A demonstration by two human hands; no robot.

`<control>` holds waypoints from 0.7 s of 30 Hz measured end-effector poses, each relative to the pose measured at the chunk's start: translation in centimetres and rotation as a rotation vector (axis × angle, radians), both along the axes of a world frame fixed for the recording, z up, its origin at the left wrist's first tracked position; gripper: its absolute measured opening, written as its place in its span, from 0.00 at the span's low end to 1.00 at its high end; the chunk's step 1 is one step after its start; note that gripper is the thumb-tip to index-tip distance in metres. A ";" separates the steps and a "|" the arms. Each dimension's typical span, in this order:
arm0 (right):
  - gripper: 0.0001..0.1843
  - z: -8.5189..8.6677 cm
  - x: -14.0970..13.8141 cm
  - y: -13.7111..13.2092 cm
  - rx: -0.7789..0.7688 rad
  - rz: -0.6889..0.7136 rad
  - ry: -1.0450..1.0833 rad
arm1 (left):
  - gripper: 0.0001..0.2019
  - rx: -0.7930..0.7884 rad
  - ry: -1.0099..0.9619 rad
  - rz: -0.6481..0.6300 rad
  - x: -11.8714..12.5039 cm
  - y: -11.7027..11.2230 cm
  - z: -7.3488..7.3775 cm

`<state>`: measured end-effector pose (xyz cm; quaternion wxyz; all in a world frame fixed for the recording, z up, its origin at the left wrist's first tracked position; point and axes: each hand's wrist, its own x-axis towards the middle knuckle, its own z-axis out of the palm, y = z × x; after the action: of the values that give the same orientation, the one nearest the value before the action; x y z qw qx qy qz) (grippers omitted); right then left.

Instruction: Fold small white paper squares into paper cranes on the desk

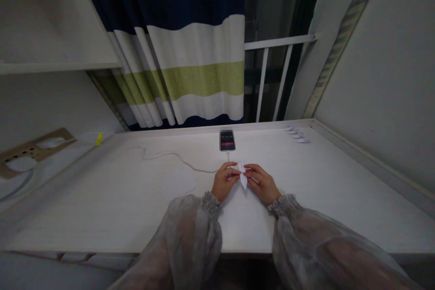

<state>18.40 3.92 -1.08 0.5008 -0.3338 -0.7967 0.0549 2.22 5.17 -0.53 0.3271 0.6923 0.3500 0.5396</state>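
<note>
A small folded piece of white paper [243, 180], narrow and pointed at its near end, is held between both hands above the white desk [248, 231]. My left hand [224, 182], with a ring on one finger, pinches its left side. From the right, my right hand [263, 182] grips the other side with thumb and fingers. Just beyond the hands lies a phone [227, 140] with a lit, blurred screen. Several small folded white paper pieces [297, 135] sit in a row at the back right of the desk.
A thin white cable [176, 156] runs across the desk to the phone. White paper [178, 183] lies left of my left hand. At the far left is a brown board with cut-outs [37, 152]. Behind the desk hang a striped curtain [200, 77] and a white window rail [282, 41].
</note>
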 end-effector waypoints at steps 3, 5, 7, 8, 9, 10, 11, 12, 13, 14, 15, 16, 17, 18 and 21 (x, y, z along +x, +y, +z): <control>0.09 0.2 0.0 0.0 -0.037 -0.002 0.031 | 0.04 -0.037 -0.019 -0.003 0.1 0.1 0.1; 0.09 0.4 0.0 0.0 -0.072 0.004 0.051 | 0.03 -0.046 -0.025 -0.001 0.1 0.0 0.3; 0.09 0.5 0.1 0.0 -0.112 0.011 0.077 | 0.03 -0.047 -0.024 0.003 0.2 0.0 0.4; 0.09 0.6 0.1 0.0 -0.129 0.018 0.090 | 0.03 -0.046 -0.023 0.003 0.2 0.0 0.5; 0.09 0.7 0.2 0.0 -0.143 0.026 0.101 | 0.03 -0.046 -0.022 0.000 0.2 -0.1 0.5; 0.09 0.8 0.2 0.0 -0.154 0.037 0.112 | 0.03 -0.048 -0.023 -0.005 0.2 -0.1 0.6; 0.08 0.8 0.3 0.0 -0.163 0.048 0.124 | 0.03 -0.050 -0.026 -0.009 0.2 -0.1 0.6; 0.08 0.9 0.3 0.1 -0.171 0.059 0.138 | 0.02 -0.053 -0.028 -0.013 0.2 -0.1 0.7; 0.08 0.9 0.4 0.1 -0.181 0.074 0.155 | 0.02 -0.057 -0.032 -0.013 0.1 -0.1 0.7; 0.07 0.9 0.4 0.1 -0.194 0.089 0.173 | 0.02 -0.062 -0.037 -0.013 0.1 -0.1 0.7; 0.07 1.0 0.4 0.2 -0.209 0.103 0.195 | 0.02 -0.066 -0.042 -0.013 0.1 -0.1 0.7; 0.07 1.0 0.4 0.3 -0.226 0.116 0.217 | 0.02 -0.068 -0.046 -0.014 0.1 0.0 0.7; 0.07 1.0 0.4 0.3 -0.245 0.128 0.241 | 0.02 -0.070 -0.049 -0.018 0.1 0.1 0.7; 0.07 1.1 0.4 0.4 -0.270 0.136 0.263 | 0.03 -0.068 -0.051 -0.023 0.1 0.1 0.7; 0.06 1.4 0.5 0.6 -0.372 0.146 0.310 | 0.03 -0.055 -0.057 -0.026 0.1 0.4 0.7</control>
<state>18.90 4.54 0.28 0.5417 -0.3494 -0.7085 0.2872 2.32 5.54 0.21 0.3625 0.6721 0.3462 0.5450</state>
